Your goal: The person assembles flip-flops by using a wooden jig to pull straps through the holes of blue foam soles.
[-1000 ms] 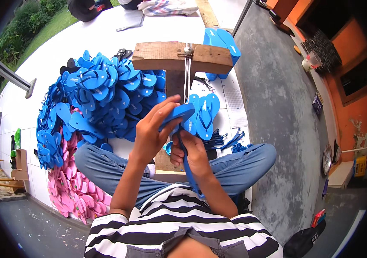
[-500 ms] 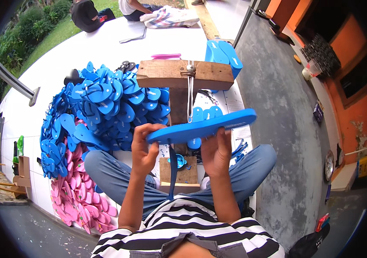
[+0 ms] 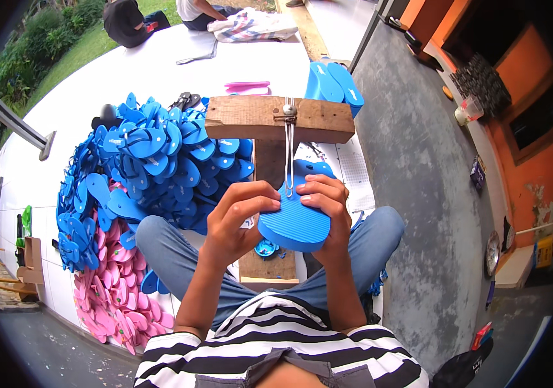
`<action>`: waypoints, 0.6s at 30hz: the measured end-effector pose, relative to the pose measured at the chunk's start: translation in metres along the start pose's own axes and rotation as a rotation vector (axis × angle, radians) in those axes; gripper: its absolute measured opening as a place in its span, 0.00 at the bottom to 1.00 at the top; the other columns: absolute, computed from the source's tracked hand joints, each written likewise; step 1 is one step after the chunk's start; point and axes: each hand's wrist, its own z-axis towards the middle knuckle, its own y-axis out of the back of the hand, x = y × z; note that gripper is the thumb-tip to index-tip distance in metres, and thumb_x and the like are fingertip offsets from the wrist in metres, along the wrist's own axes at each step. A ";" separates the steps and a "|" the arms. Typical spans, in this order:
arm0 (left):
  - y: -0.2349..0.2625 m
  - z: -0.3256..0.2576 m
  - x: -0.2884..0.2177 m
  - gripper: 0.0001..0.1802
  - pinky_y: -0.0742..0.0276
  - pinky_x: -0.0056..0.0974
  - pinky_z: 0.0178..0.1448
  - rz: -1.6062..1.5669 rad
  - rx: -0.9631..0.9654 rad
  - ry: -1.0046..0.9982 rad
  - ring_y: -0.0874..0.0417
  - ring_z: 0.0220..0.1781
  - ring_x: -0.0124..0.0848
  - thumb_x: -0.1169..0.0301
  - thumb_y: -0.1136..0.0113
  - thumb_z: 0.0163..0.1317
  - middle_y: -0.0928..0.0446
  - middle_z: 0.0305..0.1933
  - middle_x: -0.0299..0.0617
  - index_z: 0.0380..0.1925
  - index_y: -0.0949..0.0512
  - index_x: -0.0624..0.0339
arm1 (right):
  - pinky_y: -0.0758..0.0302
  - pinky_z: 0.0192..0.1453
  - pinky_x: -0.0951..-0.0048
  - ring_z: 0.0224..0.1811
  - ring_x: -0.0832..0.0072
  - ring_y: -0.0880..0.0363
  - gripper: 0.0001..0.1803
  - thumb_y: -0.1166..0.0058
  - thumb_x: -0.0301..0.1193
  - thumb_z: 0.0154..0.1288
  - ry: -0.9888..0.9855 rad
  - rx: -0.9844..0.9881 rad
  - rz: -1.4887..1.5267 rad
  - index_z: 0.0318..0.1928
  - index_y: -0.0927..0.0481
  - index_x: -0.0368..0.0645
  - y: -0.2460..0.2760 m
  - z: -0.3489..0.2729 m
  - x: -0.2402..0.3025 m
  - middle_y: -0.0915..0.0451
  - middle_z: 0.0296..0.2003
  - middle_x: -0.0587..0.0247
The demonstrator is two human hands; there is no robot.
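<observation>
Both my hands hold a blue flip-flop (image 3: 297, 223), its ribbed underside turned up toward me. My left hand (image 3: 236, 216) grips the left edge, with fingertips on the ribbed face. Around the right edge, my right hand (image 3: 329, 210) is closed with its fingers over the top. A thin metal hook (image 3: 289, 155) hangs from a wooden crossbar (image 3: 244, 118), its lower end at the sole between my fingertips. The flip-flop's strap is hidden. Below the sole, a small blue dish (image 3: 265, 248) sits on a wooden base (image 3: 270, 266).
A large heap of blue flip-flops (image 3: 160, 161) lies left, with pink flip-flops (image 3: 118, 291) nearer me. Blue soles (image 3: 334, 84) stand behind the crossbar's right end. A printed sheet (image 3: 355, 171) lies right. Two people (image 3: 124, 22) sit at the far edge.
The flip-flop has turned from edge-on to underside up and come against the hook. My right hand has shifted from beneath it to its right edge; the dangling strap is out of sight.
</observation>
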 end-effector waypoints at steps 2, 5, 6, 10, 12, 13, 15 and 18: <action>0.001 0.004 0.000 0.19 0.18 0.36 0.46 -0.019 -0.027 0.005 0.16 0.43 0.37 0.82 0.30 0.50 0.21 0.45 0.48 0.43 0.22 0.60 | 0.35 0.61 0.57 0.53 0.58 0.22 0.21 0.34 0.29 0.54 -0.002 -0.018 0.025 0.48 0.26 0.46 -0.003 0.004 0.002 0.19 0.45 0.60; -0.002 0.012 -0.007 0.19 0.15 0.32 0.40 -0.029 -0.059 0.047 0.16 0.41 0.33 0.83 0.31 0.51 0.22 0.45 0.48 0.43 0.23 0.61 | 0.33 0.61 0.57 0.52 0.58 0.23 0.23 0.34 0.29 0.55 -0.100 -0.032 0.063 0.52 0.27 0.45 -0.004 0.003 0.007 0.20 0.46 0.57; -0.003 0.016 -0.012 0.19 0.14 0.31 0.39 -0.043 -0.069 0.091 0.16 0.41 0.32 0.84 0.31 0.51 0.22 0.45 0.47 0.44 0.23 0.61 | 0.33 0.60 0.57 0.53 0.57 0.24 0.25 0.35 0.30 0.56 -0.185 -0.017 0.085 0.54 0.28 0.44 -0.001 0.001 0.010 0.22 0.48 0.56; -0.010 0.030 -0.028 0.19 0.14 0.29 0.34 -0.166 -0.116 0.438 0.18 0.38 0.24 0.80 0.29 0.53 0.24 0.45 0.43 0.45 0.22 0.62 | 0.31 0.59 0.59 0.55 0.57 0.28 0.32 0.35 0.33 0.62 -0.425 -0.069 0.052 0.64 0.32 0.42 -0.002 0.002 0.020 0.35 0.56 0.48; -0.012 0.040 -0.026 0.19 0.14 0.28 0.33 -0.137 -0.119 0.442 0.20 0.35 0.22 0.80 0.29 0.53 0.26 0.42 0.41 0.46 0.22 0.62 | 0.33 0.59 0.58 0.57 0.58 0.35 0.35 0.38 0.38 0.65 -0.422 -0.088 0.069 0.68 0.35 0.43 -0.005 0.002 0.014 0.43 0.57 0.47; -0.013 0.044 -0.025 0.20 0.14 0.28 0.33 -0.138 -0.129 0.455 0.19 0.35 0.22 0.80 0.29 0.53 0.26 0.41 0.41 0.47 0.22 0.62 | 0.33 0.59 0.58 0.57 0.58 0.36 0.35 0.38 0.39 0.65 -0.406 -0.098 0.010 0.68 0.35 0.43 -0.007 0.001 0.010 0.43 0.56 0.47; -0.013 0.051 -0.006 0.21 0.17 0.29 0.31 0.003 -0.127 0.375 0.18 0.33 0.24 0.80 0.29 0.53 0.26 0.36 0.41 0.49 0.22 0.62 | 0.39 0.63 0.56 0.56 0.59 0.40 0.36 0.38 0.42 0.65 -0.376 -0.061 -0.206 0.69 0.36 0.45 -0.007 0.009 0.005 0.42 0.53 0.48; -0.027 0.085 0.026 0.23 0.23 0.31 0.28 0.042 -0.237 0.405 0.18 0.27 0.25 0.77 0.29 0.55 0.25 0.30 0.40 0.52 0.24 0.63 | 0.44 0.63 0.55 0.54 0.58 0.40 0.41 0.34 0.45 0.61 -0.350 -0.266 -0.376 0.68 0.38 0.43 -0.034 0.050 -0.028 0.41 0.51 0.48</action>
